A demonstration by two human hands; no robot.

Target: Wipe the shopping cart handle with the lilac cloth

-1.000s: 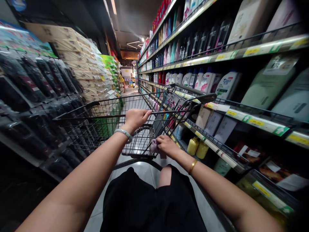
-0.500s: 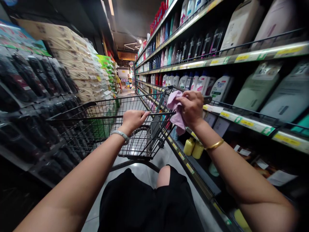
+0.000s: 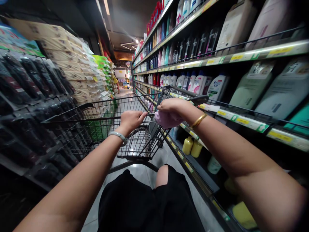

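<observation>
A black wire shopping cart (image 3: 100, 126) stands in front of me. My left hand (image 3: 131, 120) is closed around its rim bar, with the thumb lying along the bar. Close to its right, my right hand (image 3: 170, 106) is bent down over the same bar with a pale purple cloth (image 3: 166, 120) in its fingers. The cloth is bunched beneath the hand and touches the bar; part of it and the fingertips are hidden. Beyond my right hand the cart's dark handle end (image 3: 201, 99) sticks out toward the shelf.
Shelves of bottles (image 3: 218, 87) with a price-label edge (image 3: 251, 121) run close along the right. Yellow bottles (image 3: 187, 145) stand on a lower shelf. Packaged goods hang on a rack (image 3: 31, 74) at the left, beside stacked packs (image 3: 65, 54). The tiled aisle floor (image 3: 124, 93) stretches ahead.
My right hand has moved left and turned down over the bar, bringing the cloth closer to my left hand. My left hand keeps its grip on the cart.
</observation>
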